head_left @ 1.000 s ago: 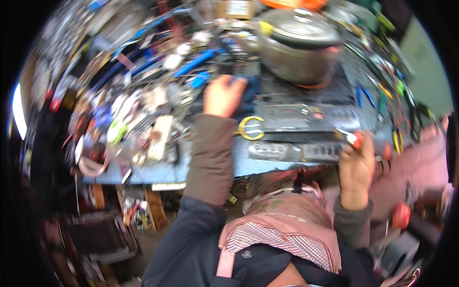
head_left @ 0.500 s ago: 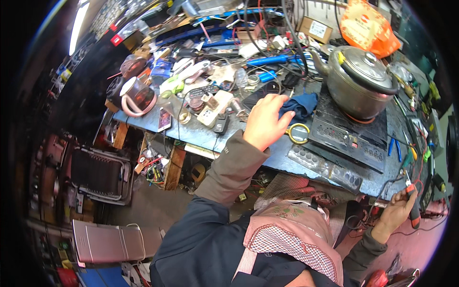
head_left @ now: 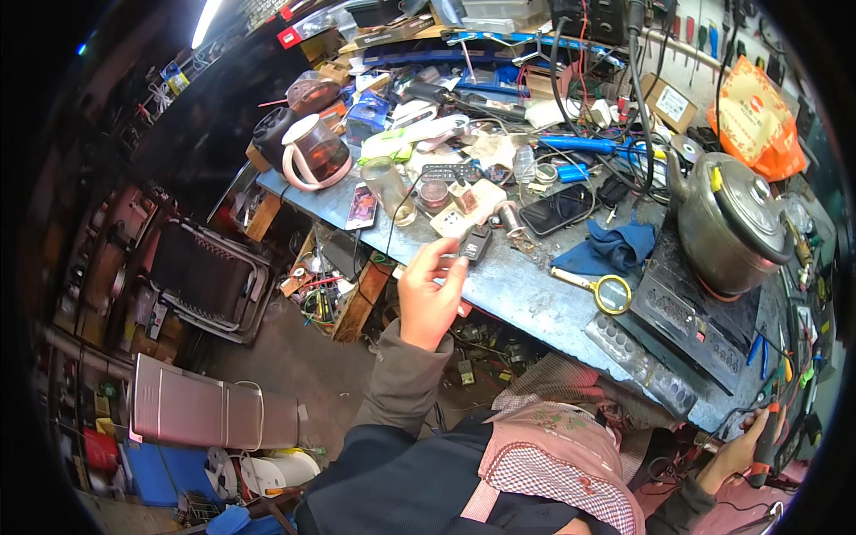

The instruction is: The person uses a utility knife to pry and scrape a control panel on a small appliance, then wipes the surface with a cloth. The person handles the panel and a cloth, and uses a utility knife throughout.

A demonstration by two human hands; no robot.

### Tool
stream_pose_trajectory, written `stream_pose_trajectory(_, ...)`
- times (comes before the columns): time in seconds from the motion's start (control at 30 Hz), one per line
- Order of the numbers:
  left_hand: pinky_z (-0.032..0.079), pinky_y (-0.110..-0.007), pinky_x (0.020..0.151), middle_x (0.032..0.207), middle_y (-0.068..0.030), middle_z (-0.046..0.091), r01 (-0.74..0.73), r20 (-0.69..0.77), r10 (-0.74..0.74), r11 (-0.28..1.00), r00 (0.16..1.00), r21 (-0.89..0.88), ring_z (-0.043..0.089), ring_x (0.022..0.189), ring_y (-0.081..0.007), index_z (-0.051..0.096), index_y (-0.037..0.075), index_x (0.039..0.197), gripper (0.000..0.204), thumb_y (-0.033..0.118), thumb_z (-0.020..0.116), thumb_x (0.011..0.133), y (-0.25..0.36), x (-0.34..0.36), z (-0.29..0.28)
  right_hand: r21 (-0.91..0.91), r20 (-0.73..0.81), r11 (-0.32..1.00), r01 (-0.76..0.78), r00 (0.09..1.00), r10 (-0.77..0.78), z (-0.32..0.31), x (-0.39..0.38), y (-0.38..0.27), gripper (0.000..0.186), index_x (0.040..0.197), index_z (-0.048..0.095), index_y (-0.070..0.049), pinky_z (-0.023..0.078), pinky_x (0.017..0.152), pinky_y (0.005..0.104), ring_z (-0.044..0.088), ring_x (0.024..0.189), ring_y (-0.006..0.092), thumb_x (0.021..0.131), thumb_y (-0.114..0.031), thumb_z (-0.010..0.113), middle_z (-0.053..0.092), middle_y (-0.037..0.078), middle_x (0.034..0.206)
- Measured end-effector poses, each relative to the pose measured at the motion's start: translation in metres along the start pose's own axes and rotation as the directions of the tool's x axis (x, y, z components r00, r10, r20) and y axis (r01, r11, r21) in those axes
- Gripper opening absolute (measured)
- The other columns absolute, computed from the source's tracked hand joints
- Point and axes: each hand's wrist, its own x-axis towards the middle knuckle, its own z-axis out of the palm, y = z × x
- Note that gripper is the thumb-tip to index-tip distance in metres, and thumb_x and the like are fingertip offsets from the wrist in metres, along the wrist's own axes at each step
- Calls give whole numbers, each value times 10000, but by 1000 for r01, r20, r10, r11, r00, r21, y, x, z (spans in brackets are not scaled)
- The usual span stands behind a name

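My left hand [head_left: 430,292] is over the front edge of the blue bench, thumb and fingers apart and nothing visible between them. Its fingertips are close to a small black plug-in adapter [head_left: 475,243]; whether they touch it I cannot tell. Beside the adapter lie a whitish socket block [head_left: 470,205] and a black smartphone [head_left: 555,210]. Low at the right, my right hand [head_left: 733,456] is closed around a tool with an orange-and-black handle [head_left: 765,444]. A yellow-rimmed magnifying glass [head_left: 612,294] rests near a dark blue cloth [head_left: 609,248].
A metal kettle [head_left: 727,223] stands on a black hotplate [head_left: 691,325] at the right. Farther left are a glass pot with a pink handle [head_left: 314,156], a clear glass jar [head_left: 388,189] and a lit phone [head_left: 362,207]. Cables and parts crowd the back.
My left hand has moved left and nearer, from beside the blue cloth to the black adapter. The whole view has shifted. My right hand still holds the orange-and-black tool.
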Motion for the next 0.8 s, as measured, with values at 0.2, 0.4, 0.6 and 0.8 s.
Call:
stream_pose_trajectory(0.2, 493, -213, 691, 1095, -14, 735, -7, -264, -33, 989, 964, -150, 588, 779, -31, 717, -6, 1292, 256, -2, 743, 1038, -26, 7, -23, -38, 119, 997, -63, 991, 67, 5, 6, 22, 407, 1521, 613, -17, 423, 609, 221, 516, 684, 61, 1138, -152, 623, 657, 19, 943)
stream_pose_trajectory(0.4, 458, -211, 674, 1000, 4, 704, 27, -242, -64, 987, 968, -157, 573, 771, -26, 704, -15, 1286, 224, 21, 727, 1066, -36, 15, -18, -132, 160, 989, 67, 986, -45, 6, 4, 35, 418, 1566, 606, -66, 439, 632, 201, 545, 723, 36, 1153, -129, 598, 703, 23, 985)
stream_pose_trajectory(0.6, 454, -202, 674, 968, 6, 700, 84, -100, -108, 973, 989, -217, 578, 770, -21, 696, -17, 1261, 193, -11, 711, 1068, -15, 15, 4, -166, 240, 968, 186, 960, -143, 13, -5, 23, 462, 1574, 596, -46, 530, 786, 241, 655, 890, 104, 1115, -75, 644, 756, 94, 1159)
stream_pose_trajectory(0.8, 508, -243, 666, 1109, -44, 732, 28, 37, -23, 987, 999, -156, 619, 742, -49, 733, -6, 1227, 242, -55, 753, 990, -1, 21, 25, -91, 437, 969, 228, 884, -167, -7, 4, 69, 606, 1661, 475, -17, 488, 1079, 318, 627, 1244, 192, 1085, -50, 661, 657, 146, 1433)
